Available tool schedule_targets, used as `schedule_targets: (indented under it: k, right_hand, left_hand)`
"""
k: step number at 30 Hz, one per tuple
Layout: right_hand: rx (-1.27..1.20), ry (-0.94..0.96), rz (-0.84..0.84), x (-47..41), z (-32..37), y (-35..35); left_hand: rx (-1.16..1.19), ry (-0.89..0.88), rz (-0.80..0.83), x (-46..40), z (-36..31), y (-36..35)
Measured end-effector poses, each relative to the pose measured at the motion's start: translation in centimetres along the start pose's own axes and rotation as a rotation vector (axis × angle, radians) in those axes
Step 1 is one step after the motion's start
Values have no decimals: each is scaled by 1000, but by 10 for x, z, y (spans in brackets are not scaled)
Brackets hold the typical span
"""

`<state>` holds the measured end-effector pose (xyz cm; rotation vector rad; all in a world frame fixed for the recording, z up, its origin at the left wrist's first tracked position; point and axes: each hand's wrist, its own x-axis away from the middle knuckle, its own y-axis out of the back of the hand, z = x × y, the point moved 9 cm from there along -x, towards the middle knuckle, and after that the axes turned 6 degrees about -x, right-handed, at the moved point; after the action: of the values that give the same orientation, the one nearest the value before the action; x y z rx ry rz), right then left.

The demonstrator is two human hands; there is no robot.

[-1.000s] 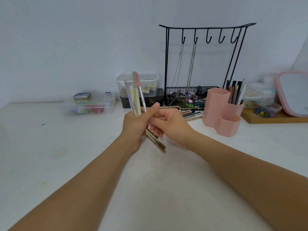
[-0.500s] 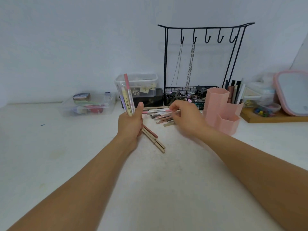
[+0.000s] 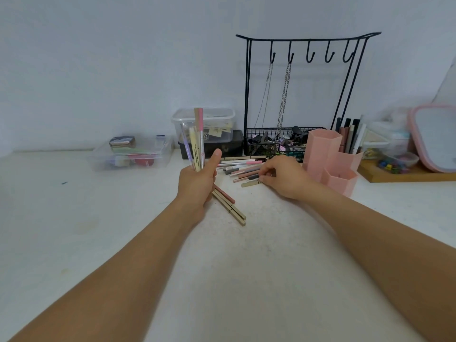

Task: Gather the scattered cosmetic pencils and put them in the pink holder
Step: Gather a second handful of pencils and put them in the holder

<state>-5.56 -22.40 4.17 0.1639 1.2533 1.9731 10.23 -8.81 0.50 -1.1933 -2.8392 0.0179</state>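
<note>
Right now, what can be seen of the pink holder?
The pink holder looks like matte plastic: joined angular cups of stepped height, tallest at the back, lowest in front. It stands upright on the white table, right of the loose pencils, beside the right hand. No pencils show above its rims.

Before us on the table (image 3: 74,243), loose pencils (image 3: 243,166) between our left hand (image 3: 197,183) and our right hand (image 3: 286,178), holder (image 3: 328,159) right of them, wire rack (image 3: 303,95) behind, two lidded boxes (image 3: 130,154) further left.
</note>
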Motion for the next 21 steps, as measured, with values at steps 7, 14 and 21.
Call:
schedule_targets:
  k: [7, 14, 21]
  right_hand:
    - [-22, 32, 100, -2, 2, -5]
    - [6, 72, 185, 1, 10, -13]
    - [55, 106, 135, 2, 15, -10]
  left_hand:
    - [-28, -13, -3, 1, -2, 0]
    - [-14, -10, 5, 3, -2, -1]
    - [3, -10, 10, 5, -4, -2]
